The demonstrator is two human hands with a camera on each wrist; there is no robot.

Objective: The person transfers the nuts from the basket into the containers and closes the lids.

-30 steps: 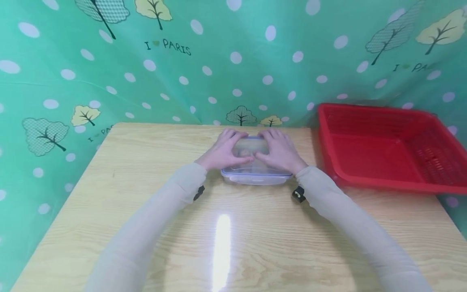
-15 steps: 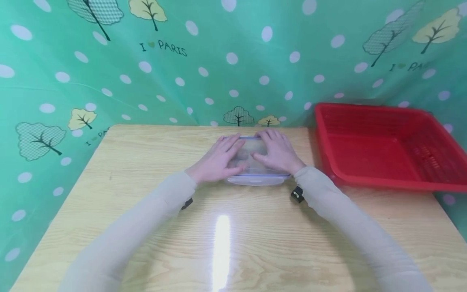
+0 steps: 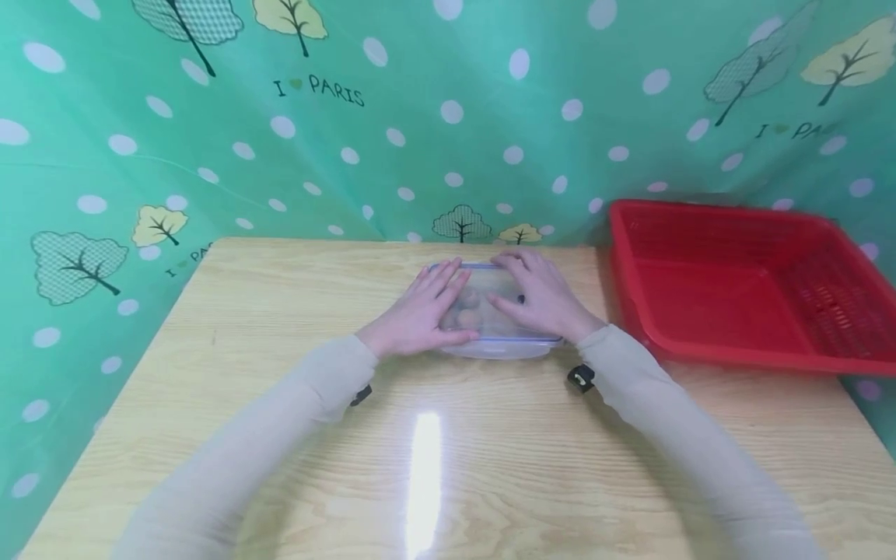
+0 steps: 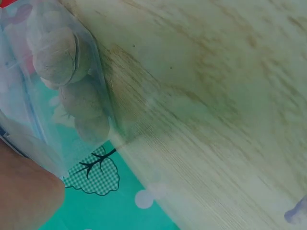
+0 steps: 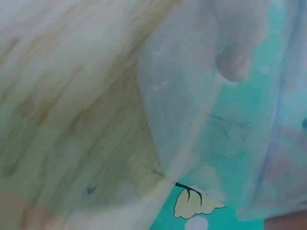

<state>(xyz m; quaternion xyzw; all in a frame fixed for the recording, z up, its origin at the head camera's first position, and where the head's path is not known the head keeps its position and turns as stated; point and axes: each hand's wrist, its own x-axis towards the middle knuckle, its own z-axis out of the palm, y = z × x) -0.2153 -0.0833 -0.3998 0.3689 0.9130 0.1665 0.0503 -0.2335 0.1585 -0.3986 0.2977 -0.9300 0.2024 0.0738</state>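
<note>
A clear plastic food container (image 3: pixel 493 350) with a blue-edged lid (image 3: pixel 490 292) stands near the table's far edge. Several round brownish things (image 4: pixel 79 98) show through its wall, at its left side. My left hand (image 3: pixel 418 313) lies over the lid's left part with its fingers spread and fairly straight. Over the right part is my right hand (image 3: pixel 540 297), its fingertips by the far edge and its thumb reaching over the lid. Whether the lid's side flaps are fastened is hidden under the hands. The right wrist view shows the container's wall (image 5: pixel 177 100), blurred.
A large red plastic basket (image 3: pixel 707 303) stands to the right of the container, close to my right forearm. Wood-grained table top (image 3: pixel 294 288) spreads to the left and in front. Behind it hangs a green dotted cloth (image 3: pixel 308 171).
My left hand has moved left and spread its fingers. The thumbs, close together a second ago, are now apart. My right hand has barely shifted, and the container stays in place.
</note>
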